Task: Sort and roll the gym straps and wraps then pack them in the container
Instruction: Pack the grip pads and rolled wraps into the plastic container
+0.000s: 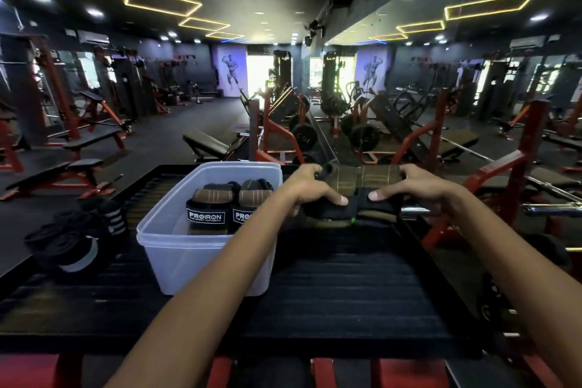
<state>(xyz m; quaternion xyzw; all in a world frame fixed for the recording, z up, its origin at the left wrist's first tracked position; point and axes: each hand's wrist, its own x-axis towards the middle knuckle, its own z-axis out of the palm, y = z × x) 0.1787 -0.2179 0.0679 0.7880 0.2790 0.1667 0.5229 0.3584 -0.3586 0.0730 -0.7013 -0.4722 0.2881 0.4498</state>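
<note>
A translucent white plastic tub, rectangular with rounded corners and a thick rim, stands on a black ribbed mat that covers the tabletop. Inside it two rolled olive-brown woven wraps lie side by side, each banded by a black label with white lettering. Just right of the tub, above the mat, both hands hold a folded olive-brown wrap with pale stitched stripes and a black fastening strip: the left hand grips its left end, the right hand its right end, thumbs pressed on the black strip. Left of the tub, near the mat's edge, sits a heap of black rolled straps with grey stripes. The mat in front of the tub lies bare.
</note>
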